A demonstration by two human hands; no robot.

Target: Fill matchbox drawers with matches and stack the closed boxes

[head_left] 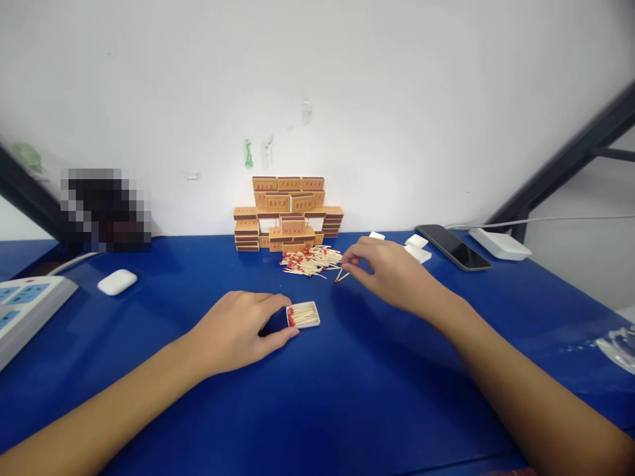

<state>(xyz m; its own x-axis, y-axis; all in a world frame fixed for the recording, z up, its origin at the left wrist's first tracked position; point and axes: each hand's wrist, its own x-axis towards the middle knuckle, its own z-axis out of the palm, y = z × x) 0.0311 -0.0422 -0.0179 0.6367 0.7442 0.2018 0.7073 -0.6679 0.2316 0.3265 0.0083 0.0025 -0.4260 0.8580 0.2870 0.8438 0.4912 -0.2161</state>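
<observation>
At the left edge of the glossy blue tabletop (pixel 278 410) you had a white power strip with blue socket panels (pixel 27 297), and a dark object (pixel 106 205), blurred out, stood near the back left corner. A smooth white rounded case (pixel 118 282) sat between the power strip and your left arm. Your left hand (pixel 243 332) was curved in a C, finger and thumb set to the left end of the small open white matchbox tray (pixel 303 315), which lay near the middle of the surface, partly filled with red-tipped matches.

Toward the back edge, against the white wall (pixel 397 119), stood a stepped stack of orange-and-brown printed matchboxes (pixel 290 203). A loose heap of red-tipped wooden matches (pixel 312 260) lay just in front, hiding part of its lowest row.

Your right hand (pixel 381 271) was at the heap's right side, its fingertips narrowed to a pinch on the end of a single pale matchstick (pixel 339 275). Beyond that hand, partly covered by it, lay small white pieces (pixel 417 253). Further right, near the back edge, were a black glass-faced phone (pixel 454 247) and a flat white plastic box (pixel 499 244). Crumpled clear plastic (pixel 620 348) lay at the right edge.
</observation>
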